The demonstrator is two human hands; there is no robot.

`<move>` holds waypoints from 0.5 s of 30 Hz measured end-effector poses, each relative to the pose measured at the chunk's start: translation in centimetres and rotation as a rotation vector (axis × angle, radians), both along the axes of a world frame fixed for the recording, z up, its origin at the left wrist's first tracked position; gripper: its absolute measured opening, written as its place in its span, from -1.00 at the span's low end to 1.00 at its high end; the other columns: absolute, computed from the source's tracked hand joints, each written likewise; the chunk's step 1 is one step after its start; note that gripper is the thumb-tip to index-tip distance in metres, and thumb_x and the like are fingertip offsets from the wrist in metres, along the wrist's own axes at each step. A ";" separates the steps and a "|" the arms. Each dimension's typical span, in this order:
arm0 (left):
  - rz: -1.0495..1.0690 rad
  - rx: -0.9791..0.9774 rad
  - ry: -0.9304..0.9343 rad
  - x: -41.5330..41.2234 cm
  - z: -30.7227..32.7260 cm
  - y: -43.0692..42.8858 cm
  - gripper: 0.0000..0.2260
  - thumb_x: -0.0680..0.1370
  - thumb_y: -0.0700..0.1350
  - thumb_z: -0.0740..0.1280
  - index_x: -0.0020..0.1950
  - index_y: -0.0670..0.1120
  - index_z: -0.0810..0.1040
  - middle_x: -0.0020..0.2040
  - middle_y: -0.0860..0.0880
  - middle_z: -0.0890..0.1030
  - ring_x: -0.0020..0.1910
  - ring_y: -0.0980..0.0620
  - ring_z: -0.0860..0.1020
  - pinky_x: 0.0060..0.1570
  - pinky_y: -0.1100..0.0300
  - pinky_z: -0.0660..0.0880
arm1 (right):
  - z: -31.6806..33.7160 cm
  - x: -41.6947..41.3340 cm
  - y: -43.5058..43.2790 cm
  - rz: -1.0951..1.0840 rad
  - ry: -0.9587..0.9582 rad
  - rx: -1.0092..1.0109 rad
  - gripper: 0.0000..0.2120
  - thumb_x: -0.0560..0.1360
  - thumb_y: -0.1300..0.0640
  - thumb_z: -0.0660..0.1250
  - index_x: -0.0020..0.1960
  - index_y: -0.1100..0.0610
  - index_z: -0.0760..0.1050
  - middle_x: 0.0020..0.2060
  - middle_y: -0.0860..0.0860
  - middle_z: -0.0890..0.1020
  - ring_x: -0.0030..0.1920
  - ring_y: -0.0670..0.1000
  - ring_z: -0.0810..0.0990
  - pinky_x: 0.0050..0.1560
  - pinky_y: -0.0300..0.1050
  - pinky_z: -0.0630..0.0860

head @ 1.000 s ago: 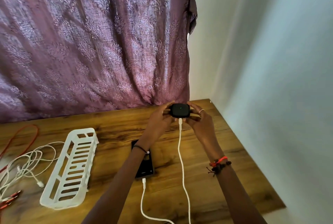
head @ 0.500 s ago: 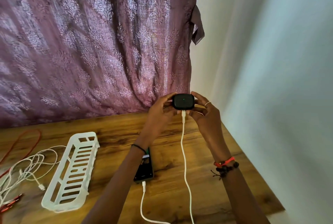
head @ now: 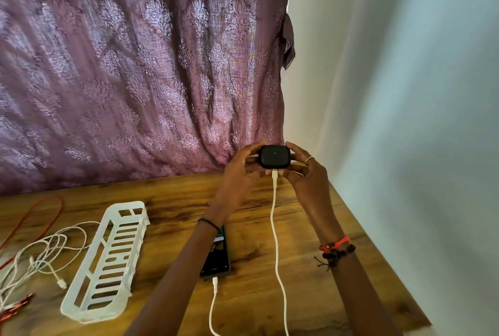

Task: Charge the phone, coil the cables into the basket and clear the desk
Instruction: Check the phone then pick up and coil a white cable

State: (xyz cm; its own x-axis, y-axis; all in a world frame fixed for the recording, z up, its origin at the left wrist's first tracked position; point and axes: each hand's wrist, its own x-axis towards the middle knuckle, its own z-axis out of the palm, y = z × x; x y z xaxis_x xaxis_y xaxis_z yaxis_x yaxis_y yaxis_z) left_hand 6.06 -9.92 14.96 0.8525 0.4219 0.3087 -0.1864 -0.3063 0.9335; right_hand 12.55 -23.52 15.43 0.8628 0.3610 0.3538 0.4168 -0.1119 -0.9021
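Case (head: 274, 157) between left hand (head: 237, 175) and right hand (head: 306, 175)

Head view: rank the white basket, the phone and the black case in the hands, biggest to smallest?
1. white basket.
2. phone, partly behind the left arm.
3. black case; held up, so close call.
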 end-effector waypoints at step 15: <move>0.157 0.279 0.151 1.1 -4.8 1.5 -0.51 0.42 -0.22 0.45 0.33 -0.08 0.45 0.21 -0.08 0.44 0.20 0.04 0.44 0.26 0.20 0.38 | -4.7 1.8 1.7 0.004 0.056 -0.157 -0.49 0.41 0.36 0.39 0.33 0.11 0.45 0.13 0.08 0.62 0.00 -0.11 0.58 -0.16 -0.56 0.45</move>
